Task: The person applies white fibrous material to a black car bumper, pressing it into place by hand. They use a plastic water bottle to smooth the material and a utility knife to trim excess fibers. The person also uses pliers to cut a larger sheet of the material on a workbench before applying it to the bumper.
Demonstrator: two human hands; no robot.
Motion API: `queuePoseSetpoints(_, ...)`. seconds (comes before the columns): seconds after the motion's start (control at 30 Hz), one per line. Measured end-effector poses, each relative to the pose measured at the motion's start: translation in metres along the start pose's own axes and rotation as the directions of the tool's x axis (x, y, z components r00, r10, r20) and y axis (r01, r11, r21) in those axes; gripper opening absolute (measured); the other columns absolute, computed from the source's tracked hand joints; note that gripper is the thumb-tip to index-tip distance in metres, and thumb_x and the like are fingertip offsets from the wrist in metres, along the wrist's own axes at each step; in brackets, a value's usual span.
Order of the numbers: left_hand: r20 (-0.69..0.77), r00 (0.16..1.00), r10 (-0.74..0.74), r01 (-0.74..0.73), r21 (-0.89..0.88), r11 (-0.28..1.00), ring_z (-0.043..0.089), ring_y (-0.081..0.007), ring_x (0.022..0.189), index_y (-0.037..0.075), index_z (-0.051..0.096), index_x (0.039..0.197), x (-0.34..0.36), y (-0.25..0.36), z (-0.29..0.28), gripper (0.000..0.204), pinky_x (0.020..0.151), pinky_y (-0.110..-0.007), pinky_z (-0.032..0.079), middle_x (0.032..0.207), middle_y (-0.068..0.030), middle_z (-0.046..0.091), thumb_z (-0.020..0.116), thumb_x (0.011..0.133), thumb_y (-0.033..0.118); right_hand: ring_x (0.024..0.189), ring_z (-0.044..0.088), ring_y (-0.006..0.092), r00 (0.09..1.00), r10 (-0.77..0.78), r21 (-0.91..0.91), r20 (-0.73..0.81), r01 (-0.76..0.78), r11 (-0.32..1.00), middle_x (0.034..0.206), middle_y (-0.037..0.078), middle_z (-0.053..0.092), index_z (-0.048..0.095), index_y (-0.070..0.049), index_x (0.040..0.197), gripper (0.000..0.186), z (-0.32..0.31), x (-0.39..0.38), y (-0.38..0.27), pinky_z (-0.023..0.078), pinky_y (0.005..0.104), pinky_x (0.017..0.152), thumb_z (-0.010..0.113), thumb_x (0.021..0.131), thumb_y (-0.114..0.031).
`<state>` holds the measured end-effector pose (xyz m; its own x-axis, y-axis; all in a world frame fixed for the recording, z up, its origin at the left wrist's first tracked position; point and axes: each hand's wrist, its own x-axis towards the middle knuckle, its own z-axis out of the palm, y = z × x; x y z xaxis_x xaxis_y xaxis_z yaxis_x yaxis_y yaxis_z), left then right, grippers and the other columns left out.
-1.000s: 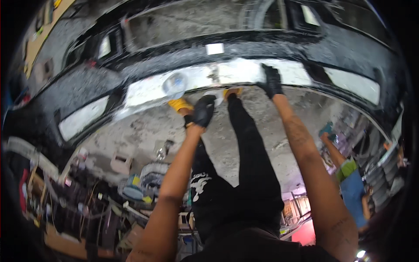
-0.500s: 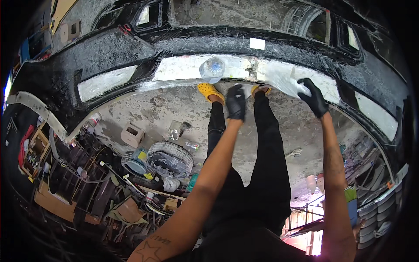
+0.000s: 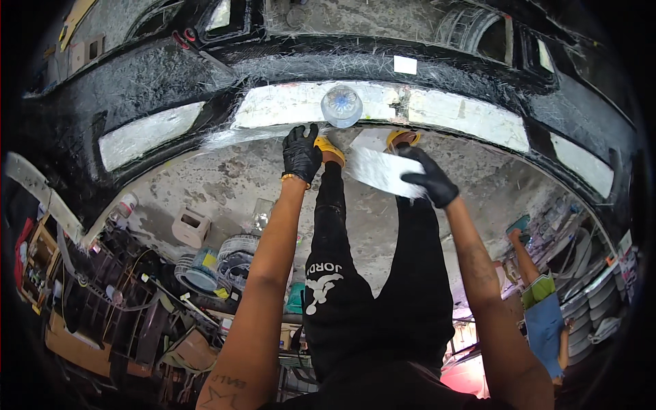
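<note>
White and slightly blurred, a thin sheet (image 3: 383,172) hangs in the air above the person's legs, just short of the near edge of a long black panel. The right hand (image 3: 434,179), in a black glove, has its fingers closed on the sheet's right end, thumb on one side. The left hand (image 3: 302,152), gloved the same way, sits at the panel's near edge with its fingers partly bent; I cannot tell whether they grip anything there. Just beyond that hand, to its right, a round clear tub (image 3: 342,108) with something blue in it stands on the white strip (image 3: 471,116) along the panel (image 3: 307,67). A small white square (image 3: 405,65) lies farther back on the black part, and red-handled scissors (image 3: 198,49) rest to the left. Below, yellow clogs (image 3: 329,149) stand on the stained grey floor (image 3: 225,174), a pale piece (image 3: 369,139) lying between them. Farther off are a beige stool (image 3: 191,227) at left and, at right, another person (image 3: 543,314) in blue and green
</note>
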<state>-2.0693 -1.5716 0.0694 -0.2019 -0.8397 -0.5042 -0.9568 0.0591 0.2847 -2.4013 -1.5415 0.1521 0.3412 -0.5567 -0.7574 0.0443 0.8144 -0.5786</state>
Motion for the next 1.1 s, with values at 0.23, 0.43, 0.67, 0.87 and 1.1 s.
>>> queuePoseSetpoints(0.23,-0.216,0.976,0.028,-0.122,-0.436,0.892,0.055,-0.0354,0.108,0.011,0.060,0.120,0.003,-0.033,0.016,0.043,0.094,-0.046,0.042,0.114,-0.0172,0.060,0.060,0.078,0.016,0.109,0.053,0.0174,0.985,0.140,0.387,0.100,-0.168,0.907,0.117,0.010,0.056,0.047,0.001,0.128,0.052,0.033,0.099,0.057,0.043,0.0284,0.094,0.068,0.081,-0.010)
queuePoseSetpoints(0.43,-0.183,0.978,-0.104,-0.006,-0.517,0.856,0.058,-0.0362,0.100,-0.002,0.068,0.095,0.003,-0.034,0.015,0.034,0.089,-0.042,0.044,0.101,-0.0201,0.065,0.064,0.085,0.031,0.110,0.055,0.0194,0.983,0.182,0.200,0.028,-0.184,0.962,0.124,0.013,0.055,0.046,0.002,0.132,0.058,0.044,0.141,0.055,0.044,0.0282,0.094,0.070,0.079,-0.008)
queuePoseSetpoints(0.67,-0.240,0.889,-0.390,0.271,-0.411,0.870,0.055,-0.0356,0.098,-0.006,0.068,0.081,0.010,-0.023,0.044,0.043,0.086,-0.039,0.044,0.097,-0.0189,0.064,0.077,0.068,0.034,0.113,0.053,0.0181,0.971,0.230,0.210,-0.063,-0.212,0.954,0.124,0.012,0.057,0.050,0.001,0.129,0.054,0.059,0.144,0.053,0.041,0.0283,0.097,0.071,0.081,-0.011)
queuePoseSetpoints(0.87,-0.170,0.891,-0.422,0.355,-0.321,0.878,0.054,-0.0353,0.098,-0.004,0.068,0.078,0.018,-0.007,0.041,0.039,0.087,-0.041,0.044,0.095,-0.0169,0.064,0.075,0.061,0.031,0.095,0.063,0.0187,0.951,0.252,0.534,-0.179,-0.121,0.837,0.115,0.012,0.062,0.056,0.003,0.120,0.048,0.062,0.126,0.106,0.050,0.0290,0.081,0.073,0.079,-0.015)
queuePoseSetpoints(1.1,-0.067,0.877,-0.477,0.447,-0.255,0.858,0.054,-0.0355,0.097,-0.001,0.067,0.075,0.026,-0.006,0.032,0.038,0.085,-0.042,0.044,0.093,-0.0146,0.064,0.075,0.062,0.033,0.081,0.063,0.0189,0.851,0.294,0.532,-0.435,-0.021,0.847,0.098,0.008,0.064,0.058,0.001,0.116,0.046,0.072,0.137,0.079,0.053,0.0313,0.056,0.075,0.078,-0.020)
